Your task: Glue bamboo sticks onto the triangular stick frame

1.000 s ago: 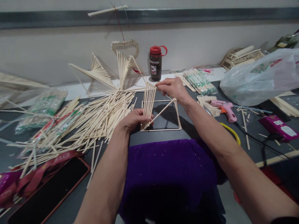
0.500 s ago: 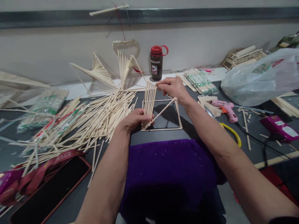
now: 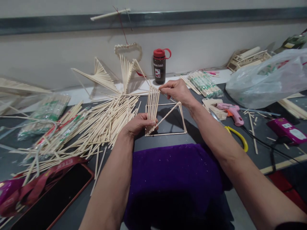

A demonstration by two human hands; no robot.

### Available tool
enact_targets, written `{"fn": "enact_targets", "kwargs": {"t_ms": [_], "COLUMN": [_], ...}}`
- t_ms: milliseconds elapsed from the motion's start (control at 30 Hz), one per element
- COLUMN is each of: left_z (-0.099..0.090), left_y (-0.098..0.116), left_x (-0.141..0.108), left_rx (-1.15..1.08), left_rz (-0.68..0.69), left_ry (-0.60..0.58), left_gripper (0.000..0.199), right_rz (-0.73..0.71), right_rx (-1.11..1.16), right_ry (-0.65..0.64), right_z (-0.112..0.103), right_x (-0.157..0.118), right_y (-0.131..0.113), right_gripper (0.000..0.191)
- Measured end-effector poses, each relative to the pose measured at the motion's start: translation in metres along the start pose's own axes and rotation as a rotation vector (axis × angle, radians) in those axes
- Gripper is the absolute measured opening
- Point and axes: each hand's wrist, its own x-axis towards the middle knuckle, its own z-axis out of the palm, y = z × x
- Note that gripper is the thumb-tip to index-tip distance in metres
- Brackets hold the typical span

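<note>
A small frame of pale wooden sticks (image 3: 166, 134) stands on the dark table in front of me, with a row of sticks (image 3: 153, 105) set side by side along its left side. My left hand (image 3: 140, 123) pinches the lower end of that row, thumb in front and fingers partly hidden behind the sticks. At the top of the row, my right hand (image 3: 176, 91) has its thumb and index finger pressed together at the upper end of the rightmost stick. A slanting stick (image 3: 169, 112) runs up to the frame's right corner.
Loose sticks (image 3: 115, 118) lie heaped to the left, near a phone (image 3: 55, 198). Finished stick models (image 3: 100, 76) and a bottle (image 3: 159, 67) stand behind. On the right are a pink glue gun (image 3: 230, 111), scissors with yellow handles (image 3: 240, 137) and a plastic bag (image 3: 266, 80).
Both hands keep their grip at the bottom and top of the stick row. The whole view has shifted slightly; the frame looks unmoved.
</note>
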Motion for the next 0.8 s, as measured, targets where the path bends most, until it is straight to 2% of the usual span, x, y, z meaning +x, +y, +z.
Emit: {"fn": "enact_targets", "kwargs": {"t_ms": [400, 800], "left_z": [0.003, 0.004], "left_y": [-0.002, -0.002], "left_x": [0.0, 0.0], "left_rx": [-0.04, -0.058], "left_rz": [0.024, 0.035], "left_ry": [-0.037, -0.094], "left_gripper": [0.026, 0.02], "right_rz": [0.023, 0.107], "right_rx": [-0.048, 0.014], "right_ry": [0.015, 0.072], "right_z": [0.001, 0.006], "right_x": [-0.005, -0.005], "right_y": [-0.013, -0.01], "right_gripper": [0.015, 0.013]}}
